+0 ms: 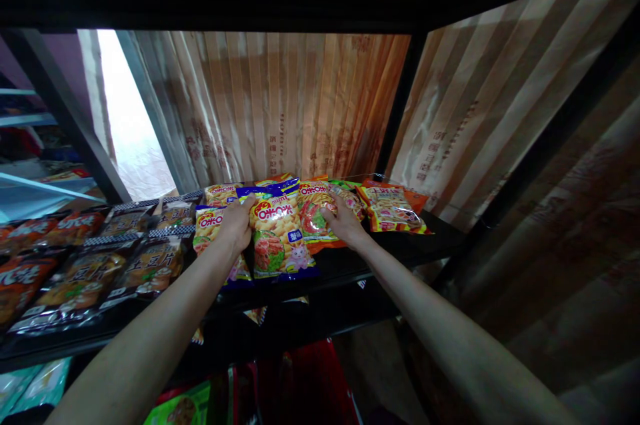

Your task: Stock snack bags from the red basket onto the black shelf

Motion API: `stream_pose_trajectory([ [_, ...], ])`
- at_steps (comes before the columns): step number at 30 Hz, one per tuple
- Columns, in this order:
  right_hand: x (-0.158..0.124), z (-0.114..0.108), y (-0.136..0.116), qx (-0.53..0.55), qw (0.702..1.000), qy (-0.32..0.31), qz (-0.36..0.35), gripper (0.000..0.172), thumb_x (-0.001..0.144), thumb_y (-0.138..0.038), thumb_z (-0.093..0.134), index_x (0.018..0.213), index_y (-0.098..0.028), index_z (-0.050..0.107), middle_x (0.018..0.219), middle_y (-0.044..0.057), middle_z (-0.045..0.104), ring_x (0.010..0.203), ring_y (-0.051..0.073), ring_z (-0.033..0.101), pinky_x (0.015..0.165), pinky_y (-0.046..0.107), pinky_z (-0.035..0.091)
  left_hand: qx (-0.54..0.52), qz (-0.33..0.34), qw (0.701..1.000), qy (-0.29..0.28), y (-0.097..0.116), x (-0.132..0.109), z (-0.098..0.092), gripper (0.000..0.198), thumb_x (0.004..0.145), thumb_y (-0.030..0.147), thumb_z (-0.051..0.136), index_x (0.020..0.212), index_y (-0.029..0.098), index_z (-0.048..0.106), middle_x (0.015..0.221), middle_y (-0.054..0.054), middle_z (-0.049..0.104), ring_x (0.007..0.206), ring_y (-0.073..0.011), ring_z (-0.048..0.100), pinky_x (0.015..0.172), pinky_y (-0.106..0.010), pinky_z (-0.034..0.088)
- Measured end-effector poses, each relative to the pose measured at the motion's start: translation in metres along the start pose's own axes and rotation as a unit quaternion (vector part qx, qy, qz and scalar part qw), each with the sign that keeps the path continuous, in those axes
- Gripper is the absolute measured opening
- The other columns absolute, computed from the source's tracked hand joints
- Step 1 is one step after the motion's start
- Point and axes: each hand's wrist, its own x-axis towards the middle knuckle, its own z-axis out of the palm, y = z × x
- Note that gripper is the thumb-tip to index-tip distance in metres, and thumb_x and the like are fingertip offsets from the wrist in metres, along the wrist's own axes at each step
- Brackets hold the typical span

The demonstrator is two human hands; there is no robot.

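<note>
Snack bags stand and lean on a black shelf (400,253). My left hand (238,225) is closed on the upper left edge of a blue-and-yellow snack bag (278,238), which stands upright near the shelf's front edge. My right hand (344,217) is closed on the right side of an orange-and-yellow snack bag (315,212), just right of the blue-and-yellow one. Another blue-topped bag (207,225) sits partly behind my left hand and forearm. To the right of my right hand leans a red-and-yellow bag (393,207).
Dark clear-fronted snack packs (87,272) and orange packs (25,278) fill the shelf's left part. Black posts (403,102) frame the shelf, with corrugated sheeting (285,105) behind. Below are a red container (305,382) and a green bag (183,408).
</note>
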Motion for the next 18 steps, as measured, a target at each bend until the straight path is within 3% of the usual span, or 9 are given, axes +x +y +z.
stream_pose_trajectory([
  [8, -0.002, -0.04, 0.021, -0.018, 0.999, 0.045, -0.007, 0.059, 0.085, -0.035, 0.047, 0.141, -0.019, 0.036, 0.137, 0.013, 0.051, 0.12, 0.031, 0.052, 0.101, 0.049, 0.039, -0.018, -0.006, 1.0, -0.007, -0.009, -0.007, 0.022, 0.015, 0.076, 0.02, 0.069, 0.075, 0.016, 0.055, 0.061, 0.001, 0.063, 0.064, -0.0144, 0.067, 0.07, -0.031, 0.055],
  [12, -0.008, -0.04, 0.038, -0.011, 0.999, 0.052, 0.007, 0.062, 0.086, -0.035, 0.042, 0.145, -0.018, 0.028, 0.14, 0.015, 0.047, 0.125, 0.032, 0.048, 0.104, 0.05, 0.037, -0.024, -0.001, 0.999, -0.03, -0.025, -0.01, 0.038, 0.015, 0.073, 0.019, 0.069, 0.072, 0.016, 0.055, 0.061, 0.001, 0.062, 0.062, -0.0144, 0.066, 0.069, -0.03, 0.054],
  [15, -0.011, -0.035, 0.046, -0.029, 0.998, 0.049, 0.021, 0.061, 0.086, -0.035, 0.04, 0.144, -0.018, 0.031, 0.135, 0.015, 0.051, 0.121, 0.033, 0.051, 0.102, 0.052, 0.038, -0.029, 0.008, 0.998, -0.049, -0.035, -0.012, 0.05, 0.015, 0.071, 0.02, 0.069, 0.073, 0.018, 0.055, 0.061, 0.001, 0.062, 0.062, -0.0152, 0.066, 0.068, -0.03, 0.054],
  [18, -0.014, -0.034, 0.046, -0.064, 0.996, 0.061, -0.016, 0.058, 0.085, -0.033, 0.041, 0.141, -0.018, 0.036, 0.132, 0.015, 0.054, 0.119, 0.033, 0.053, 0.102, 0.051, 0.04, -0.024, 0.021, 0.998, -0.054, -0.039, -0.013, 0.055, 0.017, 0.069, 0.023, 0.071, 0.074, 0.019, 0.055, 0.063, 0.0, 0.063, 0.064, -0.0155, 0.066, 0.067, -0.029, 0.053],
])
